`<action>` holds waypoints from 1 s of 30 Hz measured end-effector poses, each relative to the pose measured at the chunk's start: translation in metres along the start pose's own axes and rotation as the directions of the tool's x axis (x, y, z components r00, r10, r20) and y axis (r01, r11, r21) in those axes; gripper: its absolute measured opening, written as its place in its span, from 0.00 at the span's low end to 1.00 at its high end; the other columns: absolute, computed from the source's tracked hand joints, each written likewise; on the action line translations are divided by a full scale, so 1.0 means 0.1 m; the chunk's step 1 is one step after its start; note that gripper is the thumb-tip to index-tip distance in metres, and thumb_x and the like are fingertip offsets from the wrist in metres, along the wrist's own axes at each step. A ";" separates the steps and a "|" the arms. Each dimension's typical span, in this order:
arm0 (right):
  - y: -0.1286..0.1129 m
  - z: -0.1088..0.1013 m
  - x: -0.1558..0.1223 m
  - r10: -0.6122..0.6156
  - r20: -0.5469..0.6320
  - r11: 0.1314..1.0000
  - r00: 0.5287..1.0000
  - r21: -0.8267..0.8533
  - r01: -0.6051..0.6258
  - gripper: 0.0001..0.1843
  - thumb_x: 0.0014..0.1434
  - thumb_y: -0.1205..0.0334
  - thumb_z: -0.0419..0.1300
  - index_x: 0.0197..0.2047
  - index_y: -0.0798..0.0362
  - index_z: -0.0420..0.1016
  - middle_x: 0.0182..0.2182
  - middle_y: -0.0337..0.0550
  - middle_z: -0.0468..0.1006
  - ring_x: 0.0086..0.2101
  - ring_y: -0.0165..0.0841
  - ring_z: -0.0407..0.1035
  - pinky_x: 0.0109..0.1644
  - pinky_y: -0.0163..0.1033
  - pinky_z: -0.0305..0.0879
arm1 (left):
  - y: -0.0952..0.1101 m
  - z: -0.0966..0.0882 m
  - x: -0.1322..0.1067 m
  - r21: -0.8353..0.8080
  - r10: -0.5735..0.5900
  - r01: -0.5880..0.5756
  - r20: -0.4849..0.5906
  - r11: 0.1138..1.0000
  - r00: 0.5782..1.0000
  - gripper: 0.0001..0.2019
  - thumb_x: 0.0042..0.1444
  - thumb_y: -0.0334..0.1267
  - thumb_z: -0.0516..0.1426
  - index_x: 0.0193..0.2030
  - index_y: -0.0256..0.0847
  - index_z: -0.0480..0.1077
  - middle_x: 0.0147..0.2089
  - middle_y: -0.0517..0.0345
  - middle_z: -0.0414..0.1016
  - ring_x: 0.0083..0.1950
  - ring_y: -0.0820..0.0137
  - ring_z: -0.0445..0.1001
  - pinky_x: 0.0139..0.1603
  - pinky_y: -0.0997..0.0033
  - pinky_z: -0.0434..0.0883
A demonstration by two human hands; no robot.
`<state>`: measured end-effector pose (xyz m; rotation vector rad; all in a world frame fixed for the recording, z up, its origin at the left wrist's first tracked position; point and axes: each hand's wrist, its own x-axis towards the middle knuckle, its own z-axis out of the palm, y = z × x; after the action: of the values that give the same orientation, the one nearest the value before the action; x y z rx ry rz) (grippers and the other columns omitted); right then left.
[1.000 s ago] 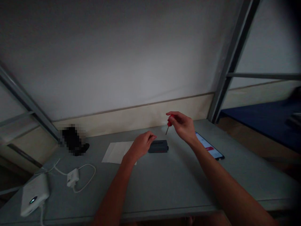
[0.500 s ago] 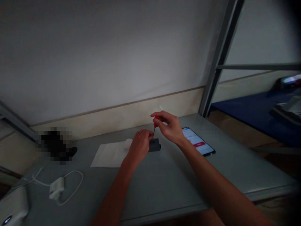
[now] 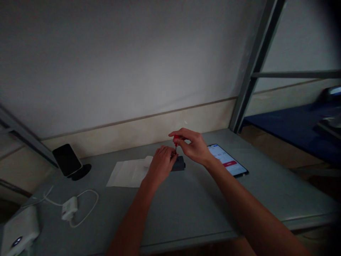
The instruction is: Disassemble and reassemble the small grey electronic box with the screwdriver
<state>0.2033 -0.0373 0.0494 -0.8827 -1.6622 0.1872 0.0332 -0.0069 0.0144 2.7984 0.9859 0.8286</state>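
Observation:
A small dark box-shaped device (image 3: 180, 164) lies on the grey table (image 3: 186, 213) near the wall. My left hand (image 3: 161, 165) is closed over its left end and covers most of it. Pinched upright in my right hand (image 3: 195, 146) is a small red-handled screwdriver (image 3: 176, 139). Its tip points down at the top of the device, right beside my left fingers.
A white sheet of paper (image 3: 128, 173) lies left of the device. A lit phone (image 3: 227, 164) lies flat to the right. A dark phone on a stand (image 3: 68, 161) is at the back left, with a white charger and cable (image 3: 69, 208) and a white box (image 3: 18, 234) nearer me.
My right hand has come down and left, bringing the screwdriver tip onto the device. My left hand has closed further over the device's left end.

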 end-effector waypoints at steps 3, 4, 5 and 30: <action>-0.01 0.00 0.00 -0.002 0.019 1.000 1.000 -0.006 0.002 0.15 0.63 0.69 0.56 0.47 0.47 0.80 0.34 0.41 0.78 0.34 0.32 0.73 0.42 0.38 0.70 | 0.00 0.01 0.00 0.010 0.006 -0.005 -0.011 1.000 1.000 0.06 0.67 0.38 0.54 0.42 0.39 0.70 0.42 0.50 0.74 0.47 0.59 0.71 0.53 0.56 0.66; -0.01 0.00 0.00 -0.002 0.024 1.000 1.000 -0.007 0.002 0.15 0.63 0.69 0.56 0.47 0.48 0.81 0.34 0.41 0.78 0.35 0.32 0.73 0.42 0.38 0.70 | -0.01 0.01 0.00 0.013 0.009 -0.009 -0.013 1.000 1.000 0.06 0.67 0.37 0.53 0.42 0.39 0.70 0.42 0.50 0.74 0.47 0.59 0.71 0.53 0.57 0.66; -0.02 0.00 0.00 -0.003 0.029 1.000 1.000 -0.006 0.003 0.15 0.63 0.70 0.56 0.47 0.48 0.81 0.34 0.41 0.78 0.35 0.32 0.73 0.42 0.38 0.70 | -0.01 0.01 0.00 0.014 0.013 -0.013 -0.013 1.000 1.000 0.06 0.67 0.37 0.53 0.42 0.39 0.70 0.42 0.50 0.74 0.47 0.59 0.71 0.53 0.57 0.66; -0.03 -0.02 0.00 -0.057 0.109 0.998 0.992 -0.001 0.057 0.18 0.64 0.73 0.53 0.50 0.51 0.80 0.35 0.42 0.78 0.35 0.31 0.72 0.43 0.36 0.68 | 0.00 0.05 0.02 -0.104 -0.053 0.047 -0.053 0.993 0.997 0.01 0.63 0.33 0.57 0.40 0.40 0.70 0.41 0.53 0.75 0.47 0.61 0.73 0.52 0.58 0.70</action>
<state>0.2031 -0.0400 0.0520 -0.8395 -1.7872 0.1960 0.0370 -0.0051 0.0109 2.6674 0.9873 0.9271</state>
